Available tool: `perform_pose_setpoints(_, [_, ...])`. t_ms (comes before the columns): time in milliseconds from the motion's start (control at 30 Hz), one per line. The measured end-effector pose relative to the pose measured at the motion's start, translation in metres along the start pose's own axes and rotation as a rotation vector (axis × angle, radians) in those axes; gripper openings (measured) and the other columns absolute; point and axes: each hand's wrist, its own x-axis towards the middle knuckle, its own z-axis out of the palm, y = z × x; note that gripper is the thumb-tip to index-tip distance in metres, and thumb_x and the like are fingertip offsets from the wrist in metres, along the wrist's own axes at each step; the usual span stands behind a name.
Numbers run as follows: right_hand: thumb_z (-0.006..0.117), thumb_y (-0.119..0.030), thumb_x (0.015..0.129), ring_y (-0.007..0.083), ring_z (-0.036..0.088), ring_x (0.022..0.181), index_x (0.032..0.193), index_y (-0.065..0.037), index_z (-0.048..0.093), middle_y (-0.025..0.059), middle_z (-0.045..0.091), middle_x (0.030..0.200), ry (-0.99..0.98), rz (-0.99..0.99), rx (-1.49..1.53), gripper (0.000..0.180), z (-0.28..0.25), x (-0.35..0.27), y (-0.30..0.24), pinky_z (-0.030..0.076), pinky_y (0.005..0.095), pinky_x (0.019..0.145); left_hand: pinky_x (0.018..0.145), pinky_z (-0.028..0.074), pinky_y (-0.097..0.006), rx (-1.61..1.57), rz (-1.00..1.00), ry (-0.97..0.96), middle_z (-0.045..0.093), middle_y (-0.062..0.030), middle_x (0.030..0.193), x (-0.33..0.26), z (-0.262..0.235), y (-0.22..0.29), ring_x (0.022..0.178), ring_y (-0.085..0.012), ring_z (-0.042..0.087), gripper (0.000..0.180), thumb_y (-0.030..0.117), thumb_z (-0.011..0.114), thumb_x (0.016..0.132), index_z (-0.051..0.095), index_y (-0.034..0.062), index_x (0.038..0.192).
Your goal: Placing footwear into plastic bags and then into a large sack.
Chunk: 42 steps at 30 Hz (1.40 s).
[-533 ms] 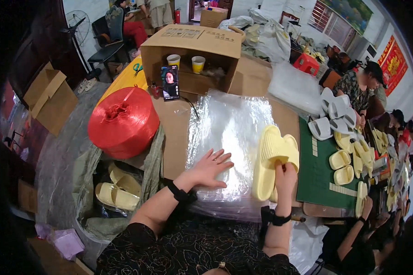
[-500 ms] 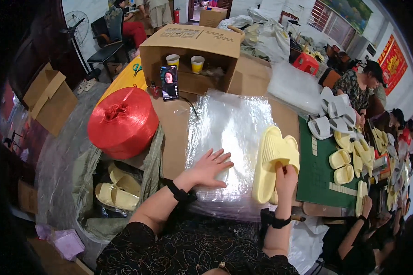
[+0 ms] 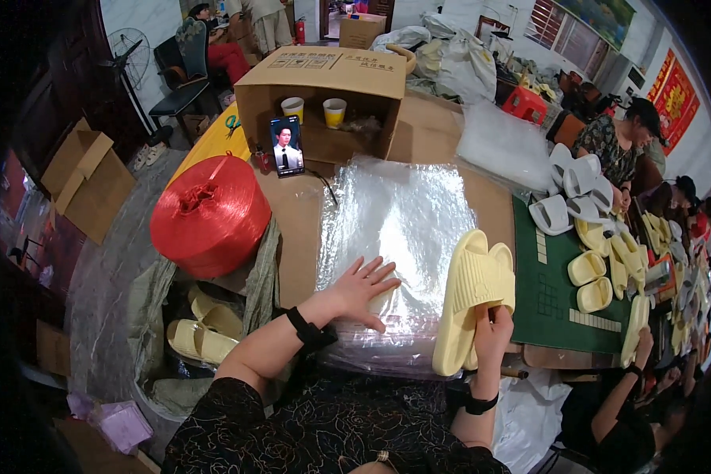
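My left hand (image 3: 362,294) lies with spread fingers on a stack of clear plastic bags (image 3: 391,213) in front of me. In my right hand (image 3: 493,335) is a pair of pale yellow slippers (image 3: 470,296), pressed together and standing on edge over the right side of the stack. The fingers grip them at the strap, and the farther slipper is partly hidden behind the nearer one. Folded pinkish edges of the bags (image 3: 387,355) show along the near side of the stack.
A red twine roll (image 3: 209,213) stands left, above a sack (image 3: 154,316) with bagged slippers. Behind are an open cardboard box (image 3: 324,75) and a propped phone (image 3: 287,146). Rightward, a green mat (image 3: 545,300) bears white and yellow slippers, with co-workers (image 3: 620,142) beyond.
The slippers in my right hand have come slightly nearer to me and stand more upright. My left hand stays spread on the bags. The phone's picture is different.
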Motion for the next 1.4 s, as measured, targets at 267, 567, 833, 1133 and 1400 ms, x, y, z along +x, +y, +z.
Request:
perform_pose_setpoints(267, [0.065,-0.012,0.093,0.0165,0.058,0.073,0.095,0.008,0.062,0.0133,0.067,0.083,-0.017,0.003,0.078,0.02,-0.004,-0.005,-0.001,0.046,0.032,0.067,0.12,0.006,-0.055,-0.078,0.075,0.052,0.012,-0.0144,0.162,-0.006,-0.007,-0.001,0.15,-0.035,0.005,0.119,0.085,0.062,0.062,0.028,0.0186,0.154])
perform_pose_setpoints(567, [0.061,-0.01,0.096,0.0127,0.058,0.085,0.106,0.007,0.062,0.0094,0.069,0.094,-0.044,0.101,0.139,0.019,-0.019,-0.011,-0.004,0.046,0.0279,0.076,0.115,0.026,-0.052,-0.091,0.171,0.268,0.03,-0.0179,0.156,0.001,-0.023,0.009,0.144,-0.0373,0.028,0.061,0.039,0.062,0.088,0.047,0.0125,0.142])
perform_pose_setpoints(833, [0.062,-0.012,0.097,0.0135,0.059,0.087,0.108,0.007,0.062,0.009,0.069,0.096,-0.013,0.035,0.167,0.022,-0.024,-0.012,0.0,0.046,0.0282,0.079,0.113,0.032,-0.046,-0.14,0.127,0.246,0.042,-0.0152,0.149,0.008,-0.012,0.019,0.139,-0.0361,0.036,0.065,0.05,0.063,0.088,0.052,0.0088,0.137])
perform_pose_setpoints(1133, [0.063,-0.012,0.096,0.0146,0.059,0.087,0.106,0.007,0.062,0.0105,0.069,0.096,-0.025,0.05,0.11,0.022,-0.029,-0.015,0.006,0.047,0.029,0.079,0.116,0.028,-0.045,-0.263,0.034,0.343,0.041,-0.0197,0.149,0.013,-0.002,0.017,0.14,-0.0357,0.035,0.054,0.039,0.057,0.096,0.051,0.007,0.139])
perform_pose_setpoints(1400, [0.062,-0.003,0.091,0.0162,0.061,0.086,0.104,0.006,0.064,0.0123,0.069,0.094,-0.078,0.017,0.066,0.016,-0.028,-0.019,0.002,0.048,0.0297,0.078,0.113,0.03,-0.046,-0.259,0.064,0.411,0.046,-0.0226,0.144,0.017,0.01,0.012,0.135,-0.0386,0.04,0.045,0.03,0.048,0.1,0.052,0.0049,0.137])
